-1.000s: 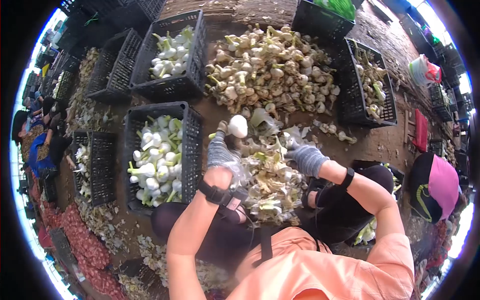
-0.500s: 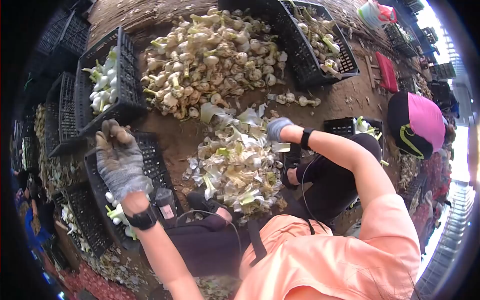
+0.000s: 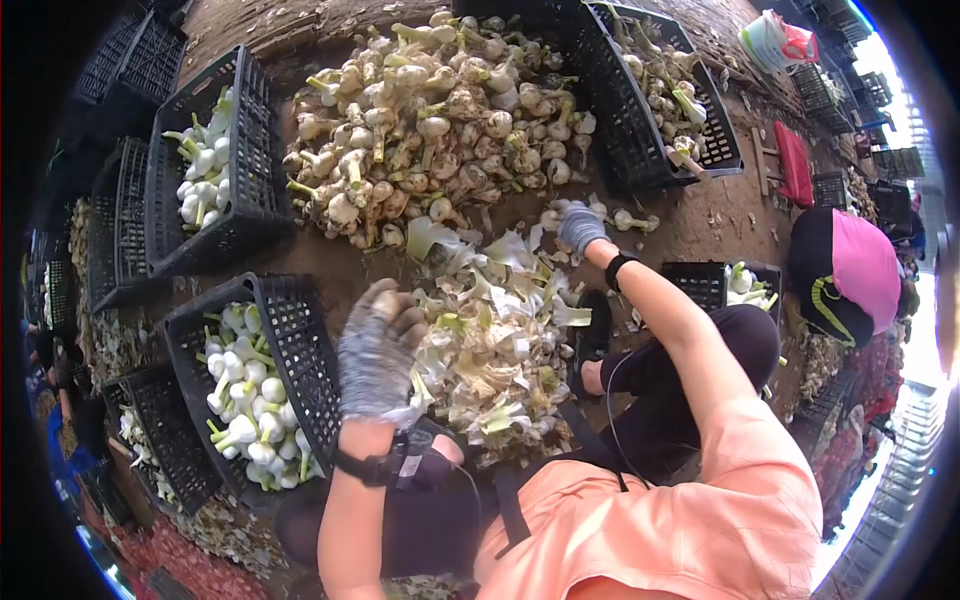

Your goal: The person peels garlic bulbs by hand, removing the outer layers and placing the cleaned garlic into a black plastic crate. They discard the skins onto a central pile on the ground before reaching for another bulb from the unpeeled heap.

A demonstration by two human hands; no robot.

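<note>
My left hand [image 3: 380, 350], in a grey glove, hovers between a black crate of peeled white garlic [image 3: 245, 390] and the heap of torn skins [image 3: 490, 350]. Its fingers are apart and somewhat curled, with nothing seen between them. At the upper right edge of the skins is my gloved right hand [image 3: 580, 228], fingers bent downward beside a few loose bulbs [image 3: 632, 220]. Whatever those fingers hold, if anything, is hidden. Beyond both hands lies a large pile of unpeeled garlic bulbs [image 3: 430, 120].
Another crate of clean garlic [image 3: 215, 170] stands at the upper left. A crate of unpeeled bulbs [image 3: 670, 90] is at the upper right. A small crate [image 3: 745, 285] sits beside my knee. A person in pink and black [image 3: 850, 270], a red stool [image 3: 793, 165] and a bucket [image 3: 775, 42] are farther right.
My left hand has moved right, away from above the lower left crate, uncovering its garlic. My right hand has shifted slightly up and right to the loose bulbs.
</note>
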